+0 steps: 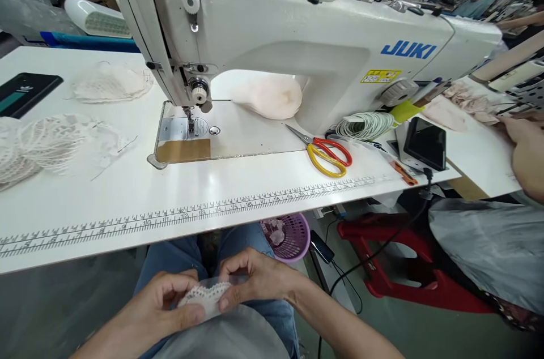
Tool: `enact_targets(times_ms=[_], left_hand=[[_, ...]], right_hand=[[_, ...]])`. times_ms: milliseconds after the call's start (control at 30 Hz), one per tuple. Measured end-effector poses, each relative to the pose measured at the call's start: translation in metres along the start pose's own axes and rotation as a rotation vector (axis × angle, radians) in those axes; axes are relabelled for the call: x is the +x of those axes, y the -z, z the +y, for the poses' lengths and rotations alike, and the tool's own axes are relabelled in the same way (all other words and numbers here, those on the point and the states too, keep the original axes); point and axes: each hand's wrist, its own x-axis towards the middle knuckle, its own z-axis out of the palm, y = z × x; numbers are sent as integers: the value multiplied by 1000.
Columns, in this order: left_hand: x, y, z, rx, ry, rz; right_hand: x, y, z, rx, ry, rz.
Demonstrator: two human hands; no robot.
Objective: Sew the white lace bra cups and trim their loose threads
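Note:
Over the lap, below the table's front edge, a small piece of white lace fabric (208, 295) is stretched between both hands. My left hand (168, 305) pinches its left end between thumb and fingers. The right end is pinched by my right hand (246, 282), thumb on top. Above them on the white table stands a white sewing machine (272, 25), its needle area (191, 124) at the left. A pale padded cup (274, 97) lies under the machine's arm.
Scissors (325, 154), a cord coil (365, 125), an orange cutter (406, 173) and a phone (425, 142) lie right of the machine. Lace pieces (55, 141) and another phone (28, 92) lie left. Below are a purple basket (304, 237) and red stool (408, 274); another person sits at right.

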Motion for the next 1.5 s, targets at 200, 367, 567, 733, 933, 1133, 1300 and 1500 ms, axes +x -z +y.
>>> enact_targets(times_ms=[200, 367, 567, 733, 933, 1133, 1300, 1500], left_hand=[[-2, 1, -6, 10, -13, -6], [-2, 5, -10, -45, -53, -37], [3, 1, -6, -30, -61, -59], [2, -2, -4, -12, -32, -6], [-2, -3, -2, -56, 7, 0], [-5, -5, 11, -23, 27, 2], [-14, -5, 37, 102, -79, -16], [-19, -7, 100, 186, -138, -303]], right_hand=[[0, 1, 4, 20, 20, -32], [2, 0, 6, 59, 28, -28], [-1, -4, 5, 93, 6, -10], [-2, -4, 3, 112, 9, -6], [1, -5, 5, 131, 15, -8], [1, -4, 9, 80, 38, -44], [-20, 7, -8, -84, 288, -171], [-39, 3, -33, -445, 721, 22]])
